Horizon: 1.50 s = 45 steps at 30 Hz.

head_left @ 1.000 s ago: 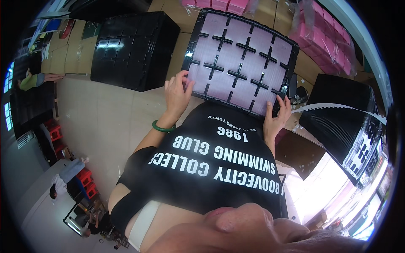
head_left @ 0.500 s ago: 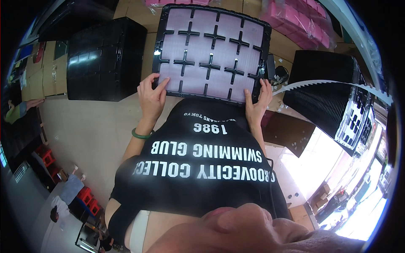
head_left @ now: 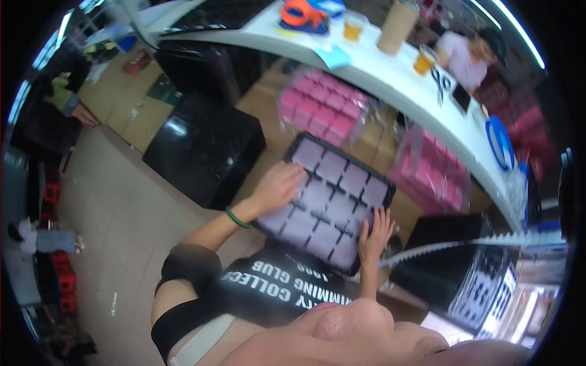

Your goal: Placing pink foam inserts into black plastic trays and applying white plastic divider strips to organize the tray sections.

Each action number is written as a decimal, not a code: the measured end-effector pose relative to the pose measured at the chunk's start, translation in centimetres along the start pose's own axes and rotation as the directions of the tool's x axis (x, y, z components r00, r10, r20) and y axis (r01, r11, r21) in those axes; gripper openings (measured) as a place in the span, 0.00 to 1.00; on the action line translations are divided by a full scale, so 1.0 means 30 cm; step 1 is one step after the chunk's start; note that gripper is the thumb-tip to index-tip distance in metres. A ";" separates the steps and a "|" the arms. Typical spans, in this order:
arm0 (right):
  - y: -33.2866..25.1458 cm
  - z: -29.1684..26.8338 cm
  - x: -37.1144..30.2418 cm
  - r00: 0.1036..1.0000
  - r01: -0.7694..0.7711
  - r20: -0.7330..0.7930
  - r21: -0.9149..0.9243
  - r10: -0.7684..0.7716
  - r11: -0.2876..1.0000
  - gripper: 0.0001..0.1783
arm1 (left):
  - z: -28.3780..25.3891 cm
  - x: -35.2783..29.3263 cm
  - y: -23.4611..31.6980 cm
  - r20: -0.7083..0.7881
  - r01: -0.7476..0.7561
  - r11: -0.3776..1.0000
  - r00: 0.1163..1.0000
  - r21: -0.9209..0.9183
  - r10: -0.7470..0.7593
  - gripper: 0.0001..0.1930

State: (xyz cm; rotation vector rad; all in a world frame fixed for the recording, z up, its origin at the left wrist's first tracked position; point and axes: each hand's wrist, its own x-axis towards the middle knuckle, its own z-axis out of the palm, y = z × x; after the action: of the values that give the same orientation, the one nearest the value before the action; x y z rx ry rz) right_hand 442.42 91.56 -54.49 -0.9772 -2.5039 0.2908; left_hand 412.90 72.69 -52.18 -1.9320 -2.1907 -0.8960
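A black compartment tray [head_left: 292, 216], its sections filled with smooth lilac material between cross-shaped dividers, lies tilted in front of my torso. Over its far-left part is my left hand [head_left: 282, 184], fingers curled in and slightly blurred; a green bangle [head_left: 237, 218] circles that wrist. I cannot make out whether those fingers pinch anything. Along the tray's right edge rests my right hand [head_left: 378, 233], its fingers stretched out and the thumb apart. The tray's underside is hidden.
Stacked black trays [head_left: 204, 149] stand left, more black trays [head_left: 439, 256] right. Wrapped pink blocks [head_left: 323, 104] and more pink packs [head_left: 430, 168] sit beyond. A white curved table [head_left: 390, 73] holds drink cups, scissors [head_left: 441, 85] and an orange tape roll [head_left: 303, 15]. Another person [head_left: 467, 58] is behind it.
The view has swung, bringing the white table into sight and turning the tray diagonally. My left hand has moved from the near-left corner up over the tray. My right hand stays at the right edge.
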 end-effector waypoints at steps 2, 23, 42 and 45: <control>0.018 0.041 0.052 0.985 0.073 0.161 -0.075 -0.060 0.995 0.31 | 0.066 0.069 -0.002 0.119 -0.082 0.986 0.991 0.144 0.065 0.30; 0.284 0.222 -0.407 0.803 0.589 0.138 -0.029 -0.580 0.808 0.28 | 0.042 -0.454 0.187 0.281 0.147 0.932 0.928 0.332 -0.246 0.39; 0.002 0.081 -0.362 0.882 0.406 0.222 0.095 -0.417 0.909 0.23 | -0.010 -0.496 0.153 0.135 0.071 0.901 0.981 0.427 -0.141 0.36; -0.031 0.064 -0.345 0.898 0.355 0.233 0.121 -0.374 0.927 0.22 | -0.018 -0.536 0.139 0.137 0.073 0.920 0.981 0.384 -0.135 0.37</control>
State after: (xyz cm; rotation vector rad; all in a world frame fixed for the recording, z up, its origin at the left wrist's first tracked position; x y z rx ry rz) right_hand 447.77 83.74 -59.15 -0.4439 -2.8175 0.4082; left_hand 419.79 58.41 -57.16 -1.7660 -2.3579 -0.2962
